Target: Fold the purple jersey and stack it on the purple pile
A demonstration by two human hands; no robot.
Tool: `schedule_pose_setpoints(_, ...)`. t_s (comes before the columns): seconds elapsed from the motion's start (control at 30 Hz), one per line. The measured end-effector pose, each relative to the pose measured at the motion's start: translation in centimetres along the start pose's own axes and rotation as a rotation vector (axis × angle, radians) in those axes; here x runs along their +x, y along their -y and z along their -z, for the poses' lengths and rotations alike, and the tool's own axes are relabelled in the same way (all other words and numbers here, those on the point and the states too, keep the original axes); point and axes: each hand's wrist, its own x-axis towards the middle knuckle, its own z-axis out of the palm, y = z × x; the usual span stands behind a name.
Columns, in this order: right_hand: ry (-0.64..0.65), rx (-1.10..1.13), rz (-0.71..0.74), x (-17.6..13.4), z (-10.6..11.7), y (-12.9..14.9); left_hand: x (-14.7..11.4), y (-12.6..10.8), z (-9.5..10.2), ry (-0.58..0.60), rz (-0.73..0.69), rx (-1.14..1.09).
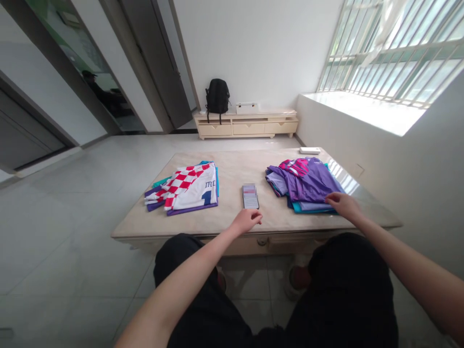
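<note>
My left hand (pixel 247 221), its fingers curled in with nothing visible in them, is just in front of a phone (pixel 250 196) lying screen up on the table. At the right, my right hand (pixel 344 205) pinches the near edge of a purple jersey (pixel 311 182). That jersey, with a pink patterned part, tops a pile of purple, lilac and blue garments, some edges uneven. To the left lies a second pile of folded jerseys; a red-and-white checkered jersey (pixel 192 187) with dark blue print is on top, with purple and teal edges beneath it.
The pale marble-look table (pixel 232 166) stands before my knees. A white box-like object (pixel 310 150) sits at its far right corner. Beyond are a low cabinet (pixel 250 126), a black backpack (pixel 217 96) and a barred window. Another person (pixel 105 94) sits through the left doorway.
</note>
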Motion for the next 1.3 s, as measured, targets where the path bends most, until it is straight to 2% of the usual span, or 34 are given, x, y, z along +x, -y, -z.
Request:
schedule_pose_setpoints(0.13,0.151,0.059,0.163,2.2,-4.5,7.2,0.3,2.5,4.7,-0.13,0.125,0.058)
schedule_pose_setpoints(0.23,0.314,0.071,0.294,2.3,-8.8,12.2,1.5,4.6,6.6,-0.209,0.237,0.1)
schedule_pose_setpoints(0.37,0.433,0.047,0.416,1.7,-13.7,16.1,3.1,6.9,6.6,-0.285,0.369,0.142)
schedule_pose_setpoints(0.47,0.441,0.038,0.47,1.6,-15.7,17.0,4.0,7.4,5.5,-0.32,0.426,0.189)
schedule_pose_setpoints(0.6,0.43,0.016,0.548,1.4,-16.6,17.4,5.1,6.9,4.5,-0.297,0.406,0.233)
schedule_pose_setpoints(0.77,0.443,-0.091,0.737,1.4,-17.2,18.0,6.3,7.7,4.6,-0.255,0.449,0.238)
schedule_pose_setpoints(1.0,0.378,0.028,0.534,1.8,-17.8,16.7,6.4,8.2,4.4,-0.231,0.457,0.232)
schedule_pose_setpoints(1.13,0.438,0.093,0.582,1.6,-17.7,16.4,6.2,7.6,4.0,-0.208,0.401,0.245)
schedule_pose_setpoints(1.3,0.453,0.081,0.666,1.1,-17.4,17.1,6.2,7.6,3.6,-0.201,0.377,0.258)
